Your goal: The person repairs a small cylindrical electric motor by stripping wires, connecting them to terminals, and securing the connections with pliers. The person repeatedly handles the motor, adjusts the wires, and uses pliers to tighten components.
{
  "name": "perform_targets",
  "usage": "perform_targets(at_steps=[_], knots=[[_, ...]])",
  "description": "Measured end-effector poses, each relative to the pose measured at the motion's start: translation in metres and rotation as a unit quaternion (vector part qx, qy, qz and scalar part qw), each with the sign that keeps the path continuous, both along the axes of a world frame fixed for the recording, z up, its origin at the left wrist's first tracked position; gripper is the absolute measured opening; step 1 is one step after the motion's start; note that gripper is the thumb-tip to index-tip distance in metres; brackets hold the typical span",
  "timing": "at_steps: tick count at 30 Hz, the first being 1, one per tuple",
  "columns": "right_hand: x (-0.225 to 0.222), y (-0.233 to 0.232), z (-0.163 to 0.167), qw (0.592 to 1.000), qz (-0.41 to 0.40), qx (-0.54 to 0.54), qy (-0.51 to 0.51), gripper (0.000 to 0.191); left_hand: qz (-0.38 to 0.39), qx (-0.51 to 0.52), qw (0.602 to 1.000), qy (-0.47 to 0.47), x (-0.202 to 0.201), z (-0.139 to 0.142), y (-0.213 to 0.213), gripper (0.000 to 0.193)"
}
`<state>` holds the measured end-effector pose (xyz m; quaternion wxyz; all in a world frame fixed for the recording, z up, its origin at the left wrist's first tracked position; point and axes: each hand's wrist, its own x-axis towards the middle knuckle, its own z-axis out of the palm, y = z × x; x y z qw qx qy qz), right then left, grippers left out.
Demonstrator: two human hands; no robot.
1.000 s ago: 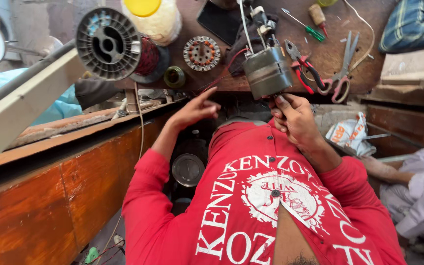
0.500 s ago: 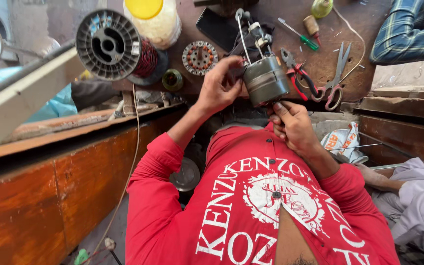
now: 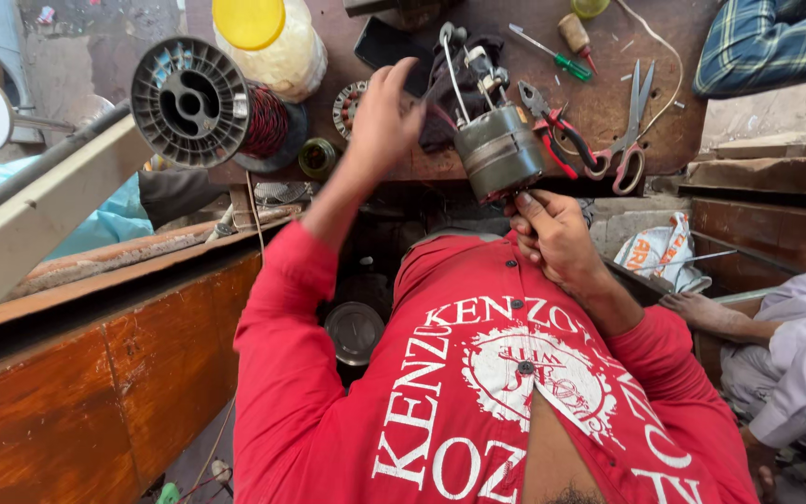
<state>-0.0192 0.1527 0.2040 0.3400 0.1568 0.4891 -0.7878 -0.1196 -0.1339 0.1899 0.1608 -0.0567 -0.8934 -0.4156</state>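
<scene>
The right hand (image 3: 552,238) grips from below the grey cylindrical metal motor (image 3: 499,154), its fingers pressed together around the lower end, and holds it tilted over the near edge of the brown wooden bench (image 3: 608,103). The left hand (image 3: 380,117) is raised just left of the motor with fingers spread; it holds nothing and does not touch the casing. As far as I can judge, the motor is only partly assembled: bent wire leads and small fittings stick out bare from its top, so the work on it seems not finished.

Left of the motor stands a black ribbed plastic spool wound with reddish copper wire (image 3: 202,103), and a round toothed metal part (image 3: 352,107) lies between them. Right of the motor lie red-handled pliers (image 3: 557,135) and steel scissors with pale handles (image 3: 632,140); behind these is a green-handled screwdriver (image 3: 552,54). The bench surface looks worn and dusty.
</scene>
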Motion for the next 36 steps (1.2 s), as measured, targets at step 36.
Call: perform_targets(at_steps=[36], knots=[[-0.032, 0.025, -0.007, 0.970, 0.125, -0.208, 0.029, 0.030, -0.393, 0.708, 0.551, -0.202, 0.008, 0.006, 0.102, 0.102]])
